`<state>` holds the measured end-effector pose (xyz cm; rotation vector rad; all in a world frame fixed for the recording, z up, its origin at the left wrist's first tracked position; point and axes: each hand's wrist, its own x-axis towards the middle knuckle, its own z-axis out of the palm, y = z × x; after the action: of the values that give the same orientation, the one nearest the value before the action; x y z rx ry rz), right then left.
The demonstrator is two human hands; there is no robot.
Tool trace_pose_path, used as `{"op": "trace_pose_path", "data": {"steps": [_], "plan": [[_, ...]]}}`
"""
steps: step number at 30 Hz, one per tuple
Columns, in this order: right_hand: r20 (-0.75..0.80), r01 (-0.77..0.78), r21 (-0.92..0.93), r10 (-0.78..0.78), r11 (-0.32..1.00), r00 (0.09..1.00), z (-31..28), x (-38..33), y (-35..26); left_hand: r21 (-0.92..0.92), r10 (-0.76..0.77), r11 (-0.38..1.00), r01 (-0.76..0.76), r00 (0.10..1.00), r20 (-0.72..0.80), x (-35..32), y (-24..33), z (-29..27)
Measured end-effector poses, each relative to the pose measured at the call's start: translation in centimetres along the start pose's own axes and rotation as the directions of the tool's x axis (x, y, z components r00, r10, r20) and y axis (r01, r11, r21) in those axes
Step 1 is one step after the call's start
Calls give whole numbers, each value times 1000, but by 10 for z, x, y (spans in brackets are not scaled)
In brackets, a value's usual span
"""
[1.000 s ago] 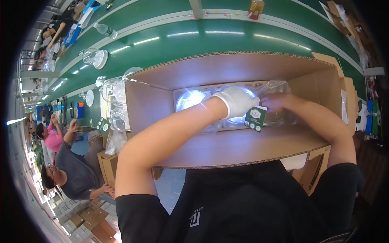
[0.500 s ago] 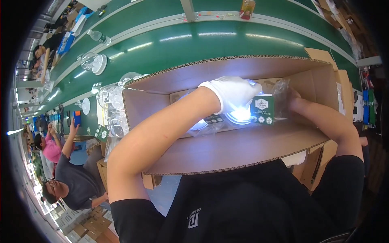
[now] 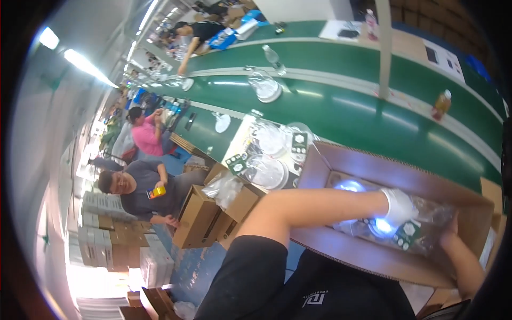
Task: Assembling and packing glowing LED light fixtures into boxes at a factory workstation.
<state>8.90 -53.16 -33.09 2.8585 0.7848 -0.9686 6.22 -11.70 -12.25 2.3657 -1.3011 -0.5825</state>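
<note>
A long open cardboard box stands before me, with both my hands reaching inside. My left hand, in a white glove, is closed over the top of a lit clear cloche that glows bluish white. A green printed tag hangs beside that cloche. Another lit cloche sits to its left in the box. At the right end my bare right hand is closed at a crumpled clear plastic bag; its fingertips are partly hidden by the plastic.
Several clear cloches with green tags stand left of the box. Farther along the green bench are a domed cloche, a water bottle and a drink bottle. A seated person is at left, beside open cartons.
My view has swung left, so the box now appears lower right and more of the room shows. Both hands stay inside the box, the left over the lit cloche.
</note>
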Motion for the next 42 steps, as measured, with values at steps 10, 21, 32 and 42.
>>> {"op": "trace_pose_path", "data": {"steps": [10, 21, 32, 42], "plan": [[285, -15, -621, 244, 784, 927, -134, -32, -119, 103, 8, 995, -11, 1000, 28, -2, 5, 39], [597, 144, 90, -169, 986, 785, -122, -21, -90, -79, -20, 997, 22, 1000, 18, 7, 3, 34], [60, 201, 138, -211, 970, 976, -276, -105, -145, 261, 120, 960, -104, 992, -47, 26, 0, 36], [195, 176, 85, -190, 981, 962, -246, -81, -139, 297, 16, 954, -48, 994, 111, 56, 11, 69]]}}
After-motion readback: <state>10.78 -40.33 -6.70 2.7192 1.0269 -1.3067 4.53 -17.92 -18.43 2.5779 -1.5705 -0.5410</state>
